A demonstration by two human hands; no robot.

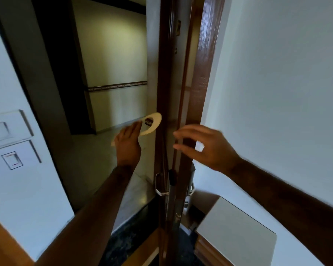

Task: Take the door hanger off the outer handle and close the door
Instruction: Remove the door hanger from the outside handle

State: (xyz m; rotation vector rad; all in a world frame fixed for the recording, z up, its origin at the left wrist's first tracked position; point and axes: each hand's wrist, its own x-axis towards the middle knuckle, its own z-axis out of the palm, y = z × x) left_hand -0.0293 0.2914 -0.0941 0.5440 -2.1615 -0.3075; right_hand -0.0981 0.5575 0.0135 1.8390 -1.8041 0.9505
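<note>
Now | left hand (127, 141) raised, gripping door hanger (151, 124) | right hand (204, 146) outstretched, fingers spread

cream door hanger (152, 124), dark brown door (181, 93), white wall (277, 93)

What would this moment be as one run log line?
left hand: holds door hanger, off handle | right hand: open near door edge | door: open

Two bare forearms enter the head view, one from about 7 o'clock, the other from 4 o'clock. No sleeve, watch or bracelet shows on either. The left hand (128, 144) and right hand (208, 148) are ungloved, fingers bare, without visible rings. Both are slightly motion-blurred.
</note>
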